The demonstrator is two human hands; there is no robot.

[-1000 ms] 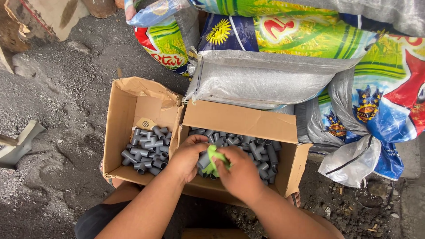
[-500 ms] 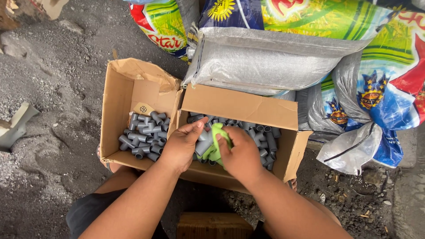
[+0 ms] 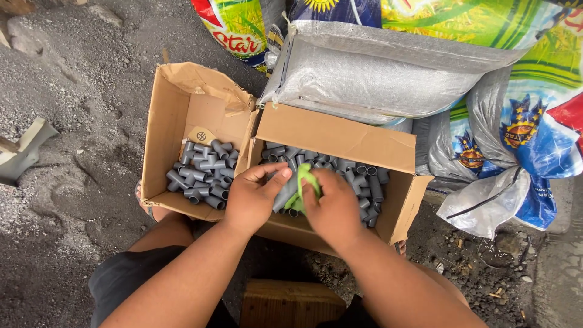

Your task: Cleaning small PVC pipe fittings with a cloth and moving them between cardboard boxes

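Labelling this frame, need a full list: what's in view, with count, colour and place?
pipe fitting: one, grey, held in the left hand over the right box
cloth: one, green, pressed on the held fitting by the right hand
right box: one, brown cardboard, centre, full of grey pipe fittings, too many to count
left box: one, brown cardboard, beside the right box, partly filled with grey pipe fittings
sacks: several, grey and printed in bright colours, piled behind and right of the boxes
wood block: one, brown, bottom centre between the legs
ground: dark grey gravel, left and bottom right
left hand: gripping the fitting
right hand: holding the cloth
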